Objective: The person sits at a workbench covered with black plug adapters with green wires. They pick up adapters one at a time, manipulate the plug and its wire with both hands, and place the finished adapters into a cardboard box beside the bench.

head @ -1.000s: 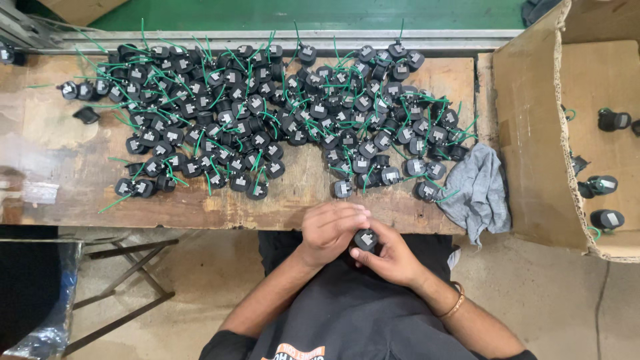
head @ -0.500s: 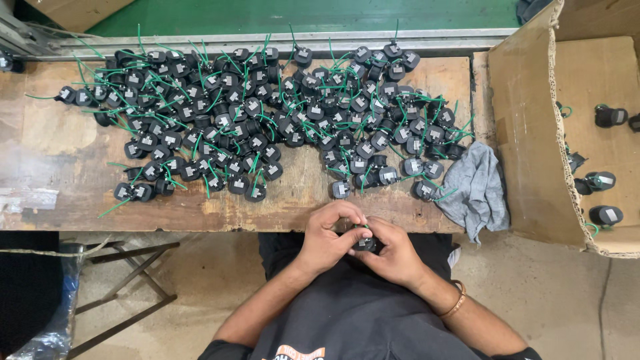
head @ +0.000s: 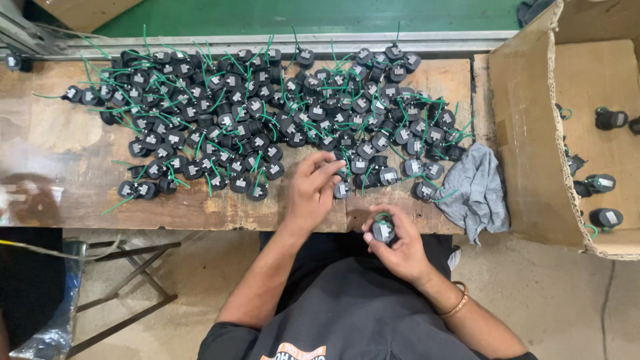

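My right hand [head: 398, 248] is closed around 1 small black round part [head: 383, 231] with a green wire loop, held just off the near edge of the wooden bench [head: 53, 140], above my lap. The fingers wrap its sides; the labelled face points up.

My left hand [head: 311, 193] lies out on the bench, fingers partly spread and extended toward the near edge of the pile of black parts [head: 267, 113]. The fingertips [head: 339, 165] sit at or against a part [head: 343, 189] at the pile's front; I cannot tell whether anything is actually pinched.

The pile covers the middle and far side of the bench, each part black with a pale label and a green wire, many overlapping. A grey cloth [head: 475, 190] lies crumpled at the right end of the bench, just beside the pile's last parts. To its right stands an open cardboard box [head: 527, 133], holding several of the same black parts [head: 603, 183], well apart from each other. A green surface [head: 320, 15] runs beyond the bench's far edge.
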